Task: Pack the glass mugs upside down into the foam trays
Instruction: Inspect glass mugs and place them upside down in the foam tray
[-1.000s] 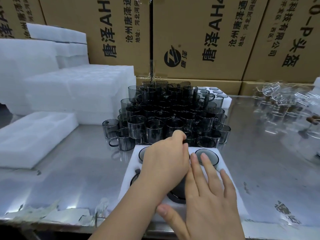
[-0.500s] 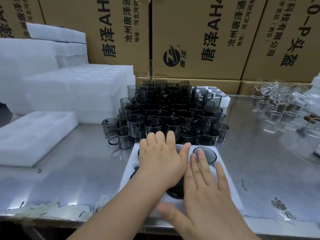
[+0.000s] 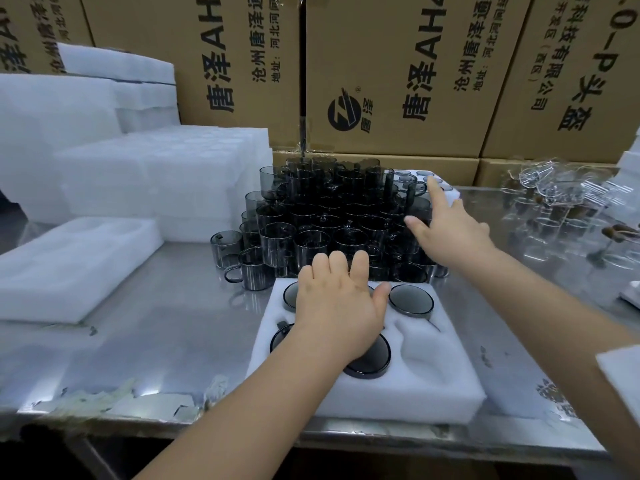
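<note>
Head view: left hand (image 3: 341, 313) lies flat, fingers (image 3: 337, 268) straight, on dark upside-down mugs (image 3: 411, 299) seated in the foam tray (image 3: 433, 386) at the near edge of the surface (image 3: 156, 323). Right hand (image 3: 450, 233) hovers over the stacked mug pile (image 3: 329, 216) behind the tray, fingers spread, holding nothing.

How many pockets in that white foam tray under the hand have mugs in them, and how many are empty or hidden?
Pockets showing an upturned mug: 4
Empty pocket: 1
Pocket hidden under the left hand: 1
Total pockets in the foam tray: 6
</note>
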